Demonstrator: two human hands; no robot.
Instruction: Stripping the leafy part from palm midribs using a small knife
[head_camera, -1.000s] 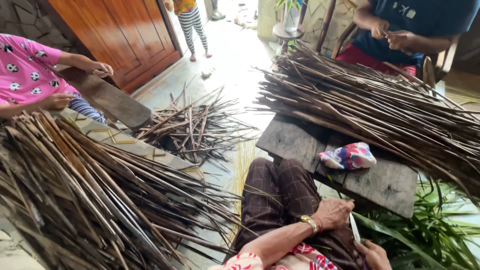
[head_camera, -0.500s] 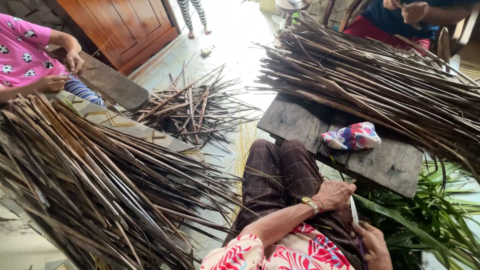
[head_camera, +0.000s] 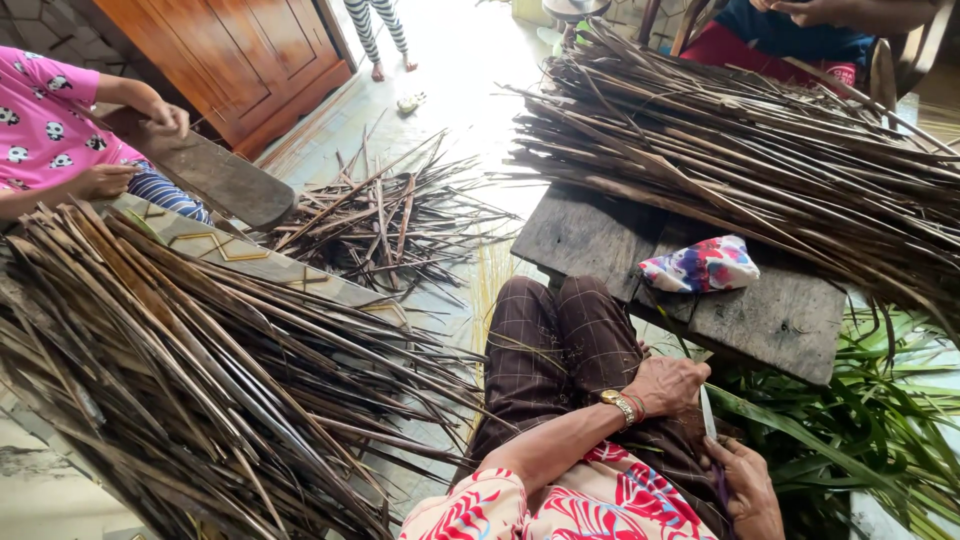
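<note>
1. Left hand (head_camera: 668, 385) with a gold watch (head_camera: 619, 406) sits curled on the lap, fingers closed round the top of a pale strip (head_camera: 708, 415)
2. Right hand (head_camera: 745, 485) is low by the knee, closed on the strip's lower end; can't tell what else it grips
3. Green leaves (head_camera: 850, 440) lie just right of both hands, under the bench's near edge
4. Bench (head_camera: 590, 240) carries a patterned cloth (head_camera: 703, 266) near its near edge and dry stalks (head_camera: 760, 160) along the far side
5. Another stalk heap (head_camera: 170, 360) fills the left

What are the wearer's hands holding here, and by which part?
The right hand grips a knife by its handle, pale blade pointing up. The left hand is closed beside the blade; what it grips cannot be told.
</note>
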